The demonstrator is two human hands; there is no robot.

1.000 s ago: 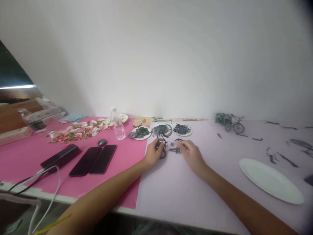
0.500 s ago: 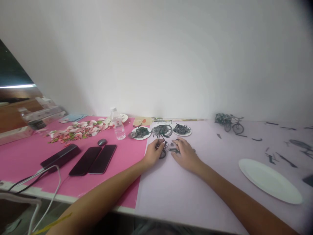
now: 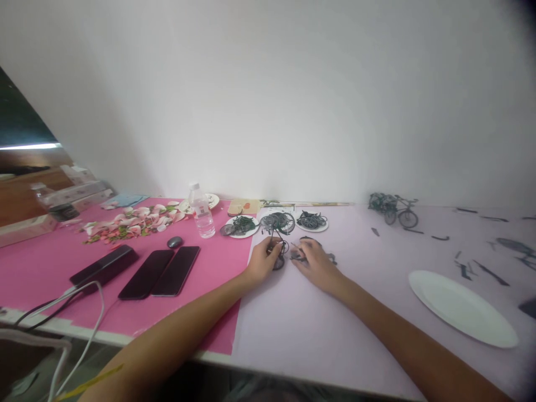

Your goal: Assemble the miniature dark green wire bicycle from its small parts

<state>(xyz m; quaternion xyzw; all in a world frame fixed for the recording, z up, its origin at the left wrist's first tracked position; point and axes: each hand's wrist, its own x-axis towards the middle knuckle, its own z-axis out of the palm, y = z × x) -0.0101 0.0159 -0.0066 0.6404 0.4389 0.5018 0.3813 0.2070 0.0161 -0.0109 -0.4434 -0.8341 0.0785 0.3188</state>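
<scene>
My left hand [image 3: 263,259] is closed around a small dark model bicycle [image 3: 278,261], partly covered by the fingers, with one wheel showing below them. Just to the right, my right hand [image 3: 316,262] has its thumb and fingertips drawn together on a small part too tiny to name. Dark loose pieces [image 3: 332,258] lie under and beside this hand. Behind the hands are a plate of green and black parts [image 3: 242,226], a pile of model wheels [image 3: 280,223] and a plate of black parts [image 3: 312,221].
Finished-looking model bicycles [image 3: 400,212] stand at the back right. An oval white plate [image 3: 463,307] and scattered dark parts [image 3: 489,272] lie on the right. Leftward are a water bottle [image 3: 203,215], two phones [image 3: 176,271], a black box with cables [image 3: 104,265] and pink petals [image 3: 134,220].
My right hand has shifted slightly, its fingers drawing together into a pinch and uncovering dark pieces behind it. My left hand keeps its hold on the model bicycle.
</scene>
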